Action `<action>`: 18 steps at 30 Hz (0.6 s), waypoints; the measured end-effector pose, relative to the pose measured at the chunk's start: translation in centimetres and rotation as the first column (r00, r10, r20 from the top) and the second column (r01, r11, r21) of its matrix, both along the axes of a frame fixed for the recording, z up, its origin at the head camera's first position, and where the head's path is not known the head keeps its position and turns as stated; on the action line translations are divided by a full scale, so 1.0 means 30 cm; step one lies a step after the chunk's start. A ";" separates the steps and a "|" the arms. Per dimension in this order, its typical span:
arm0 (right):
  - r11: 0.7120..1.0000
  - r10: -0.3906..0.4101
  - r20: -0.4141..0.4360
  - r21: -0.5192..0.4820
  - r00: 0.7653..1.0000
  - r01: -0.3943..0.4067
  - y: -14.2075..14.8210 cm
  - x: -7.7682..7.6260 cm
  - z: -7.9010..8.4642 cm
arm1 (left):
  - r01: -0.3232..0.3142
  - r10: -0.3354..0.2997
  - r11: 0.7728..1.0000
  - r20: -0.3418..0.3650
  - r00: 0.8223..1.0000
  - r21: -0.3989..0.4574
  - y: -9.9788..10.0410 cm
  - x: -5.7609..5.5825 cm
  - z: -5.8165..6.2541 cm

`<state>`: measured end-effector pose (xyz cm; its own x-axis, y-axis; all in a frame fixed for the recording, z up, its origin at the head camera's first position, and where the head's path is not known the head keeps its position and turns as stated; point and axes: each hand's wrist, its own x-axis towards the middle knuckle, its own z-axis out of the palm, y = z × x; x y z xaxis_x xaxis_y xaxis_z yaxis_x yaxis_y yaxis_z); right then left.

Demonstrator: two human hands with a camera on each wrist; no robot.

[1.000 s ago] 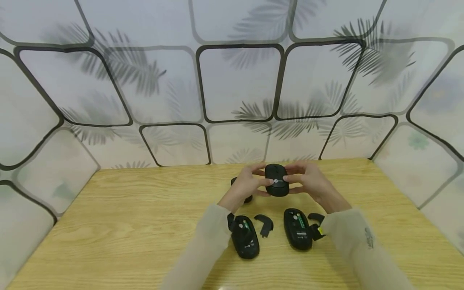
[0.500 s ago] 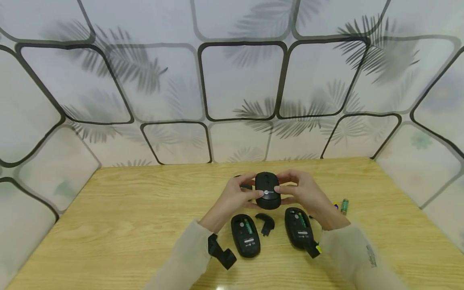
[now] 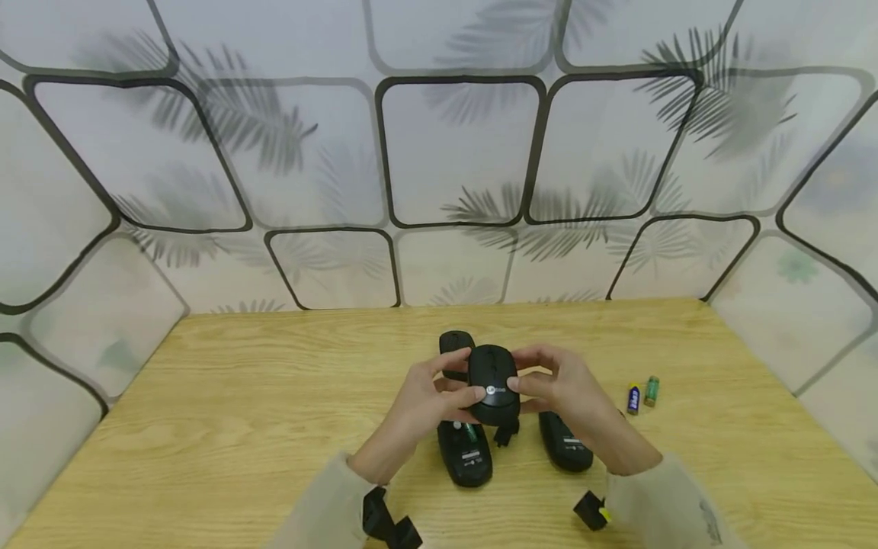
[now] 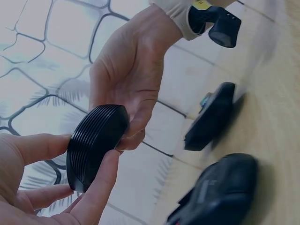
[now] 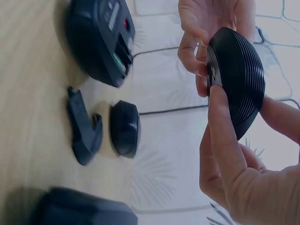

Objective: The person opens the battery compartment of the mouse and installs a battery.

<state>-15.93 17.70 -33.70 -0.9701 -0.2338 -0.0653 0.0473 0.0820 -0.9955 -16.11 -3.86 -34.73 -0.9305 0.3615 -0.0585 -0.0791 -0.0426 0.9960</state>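
Both hands hold a black computer mouse (image 3: 490, 374) in the air over the table, its buttons facing up and a white logo near its lower end. My left hand (image 3: 428, 393) grips the mouse's left side, thumb by the logo. On the opposite side, my right hand (image 3: 559, 389) pinches it the same way. The left wrist view shows the ridged side of this mouse (image 4: 96, 140) between the fingers. Below it lie two upturned mice, one at left (image 3: 469, 461) and one at right (image 3: 565, 446), partly hidden by the hands. A green battery shows inside the left one.
Another black mouse (image 3: 456, 343) stands behind the left hand. A curved black battery cover (image 5: 82, 129) lies between the upturned mice. Two loose batteries, one blue (image 3: 633, 399) and one green (image 3: 652, 391), lie to the right. A patterned fabric wall (image 3: 453, 267) bounds the wooden table's back.
Both hands have brought the held mouse nearer to the body and slightly left. The loose batteries and rear mouse have come into fuller view, while the battery cover is now mostly hidden.
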 end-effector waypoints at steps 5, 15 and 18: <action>1.000 0.012 0.017 -0.012 1.000 -0.012 -0.016 0.023 -0.021 | -0.009 0.009 1.000 0.006 1.000 0.012 -0.020 0.040 -0.018; 0.995 0.085 0.024 -0.054 0.996 -0.084 -0.038 0.054 -0.038 | -0.023 0.023 0.999 0.003 1.000 0.031 -0.057 0.091 -0.037; 0.993 0.101 0.020 -0.056 0.995 -0.100 -0.036 0.058 -0.043 | -0.027 0.027 0.999 0.009 1.000 0.030 -0.058 0.098 -0.040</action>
